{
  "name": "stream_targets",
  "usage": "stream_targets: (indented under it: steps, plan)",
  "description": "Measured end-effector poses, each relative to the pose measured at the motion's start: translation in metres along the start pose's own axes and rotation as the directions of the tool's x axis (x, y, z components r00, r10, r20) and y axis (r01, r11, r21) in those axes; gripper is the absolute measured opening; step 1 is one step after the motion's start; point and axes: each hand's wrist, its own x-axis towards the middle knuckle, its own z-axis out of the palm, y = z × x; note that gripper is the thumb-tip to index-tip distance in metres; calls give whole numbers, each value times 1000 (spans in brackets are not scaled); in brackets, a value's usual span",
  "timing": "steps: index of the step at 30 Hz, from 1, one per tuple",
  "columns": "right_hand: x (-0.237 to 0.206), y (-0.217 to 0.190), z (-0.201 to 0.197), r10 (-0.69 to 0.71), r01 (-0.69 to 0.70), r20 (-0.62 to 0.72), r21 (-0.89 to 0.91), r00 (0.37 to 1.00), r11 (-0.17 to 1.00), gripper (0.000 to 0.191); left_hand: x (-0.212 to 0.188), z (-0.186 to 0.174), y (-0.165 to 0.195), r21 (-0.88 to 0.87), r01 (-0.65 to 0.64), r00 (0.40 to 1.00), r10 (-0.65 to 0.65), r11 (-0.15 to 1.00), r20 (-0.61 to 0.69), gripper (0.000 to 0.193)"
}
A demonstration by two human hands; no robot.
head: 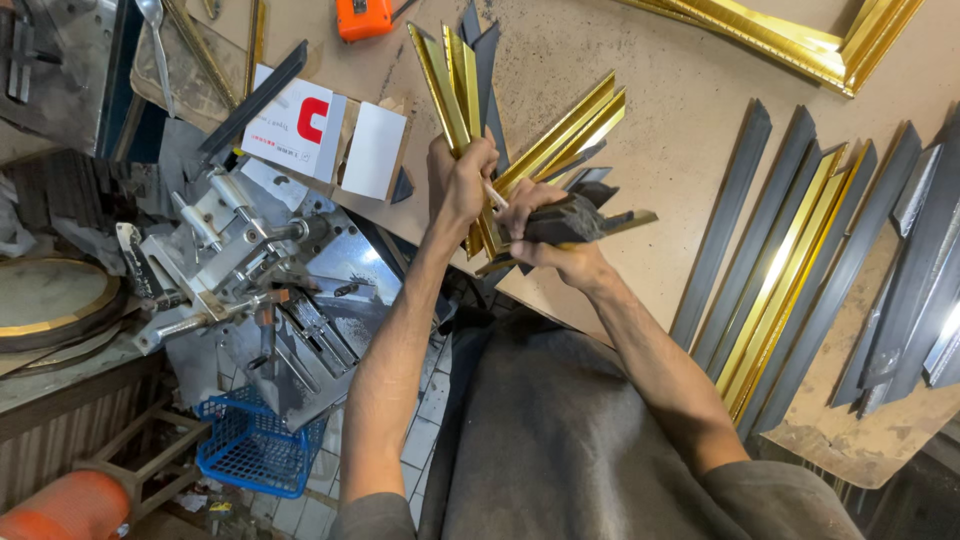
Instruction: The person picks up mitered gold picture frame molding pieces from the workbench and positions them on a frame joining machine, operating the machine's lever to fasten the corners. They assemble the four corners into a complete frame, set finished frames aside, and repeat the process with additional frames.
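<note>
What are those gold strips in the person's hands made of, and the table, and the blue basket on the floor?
The gold strips held in the left hand and right hand look like frame moulding with a shiny foil-like gold face and dull grey backs; the core could be plastic or wood. The table seems to be matt brown pressed board, scuffed. The blue basket looks like moulded plastic mesh.

Frame strips [470, 90], bundle: glossy gold face, mirror-bright where lit; backs dull dark grey, matt. Loose strips [790, 260] on the bench: same gold gloss and flat grey, smooth. Corner frame [800, 40]: ribbed shiny gold. Bench top [680, 110]: matt tan board, scuffed and scratched. Clamp machine [250, 270]: bare metal, silvery, worn, partly polished. Basket [250, 450]: blue plastic mesh. Cards [330, 130]: white paper, smooth. Tape measure [365, 18]: orange plastic, slightly glossy. Trousers [560, 430]: grey cloth, matt.
</note>
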Motion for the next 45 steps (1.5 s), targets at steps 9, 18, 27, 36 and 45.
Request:
stream_targets:
  steps: [9, 18, 27, 36, 45]
  plan:
    - [-8, -22, 9, -65, 65, -3, 151, 998, 986, 26, 13, -17, 56, -645, 425, 902, -354, 634, 247, 11]
    - [-29, -41, 15, -168, 151, 98, 164, 981, 975, 19, 51, -47, 3, -688, 461, 822, -563, 560, 93, 14]
    - [-57, -63, -37, -59, 132, -194, 386, 979, 913, 26, 41, -119, -27, 84, 279, 943, -256, 957, -211, 76]
    - [-54, -65, -44, -59, 97, -98, 447, 993, 889, 30, 8, -34, 10, 581, -204, 979, 166, 788, 119, 70]
    - [-48, -51, -41, -52, 0, 85, 524, 995, 852, 26, -72, 17, 79, -138, 169, 741, -33, 976, 671, 77]
